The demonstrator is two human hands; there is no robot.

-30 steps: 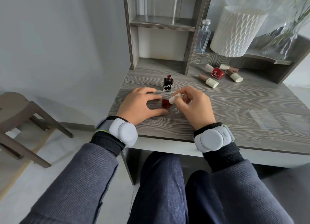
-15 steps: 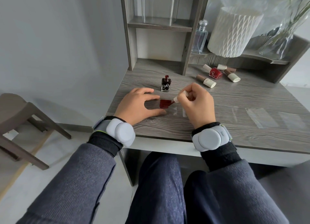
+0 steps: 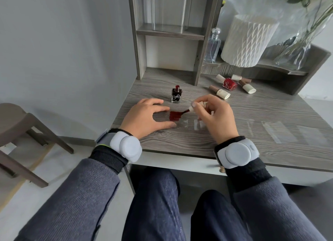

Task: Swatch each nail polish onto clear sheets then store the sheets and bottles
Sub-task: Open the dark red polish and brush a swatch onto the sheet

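Painting the swatch is the step in hand. The left hand [image 3: 146,116], nearer than the open bottle [image 3: 176,95] and just to its left, lies spread on the desk [image 3: 180,141]. Its thumb and forefinger press down on either side of the painted patch, and it grips nothing. The right hand [image 3: 214,118], nearer than the bottle and to its right, pinches the brush cap [image 3: 198,104] between thumb and fingertips. The brush [image 3: 185,111] angles down and to the left.

The clear sheet [image 3: 191,123] lies flat between the two hands, directly in front of the bottle (its edges are faint against the wood grain). Spare sheets [image 3: 288,132] lie well to the right of the bottle. The dark red swatch [image 3: 174,116] sits on the left part of the clear sheet, just in front of the bottle, and the brush tip touches its upper right corner.

Recommended practice:
1. Press the sheet flat with the left hand so it cannot slide under the stroke.
2. Draw the brush in straight, overlapping passes, with light pressure and no scrubbing.
3. Hold every finger off the wet patch, because smearing is the likeliest fault.
4. Return the brush to the uncapped bottle without tipping it.

Capped bottles [image 3: 229,83] lie on their sides beyond the open bottle and to its right. A clear container [image 3: 170,11] stands on the shelf beyond and above it, and it is probably where the sheets and bottles will be stored.
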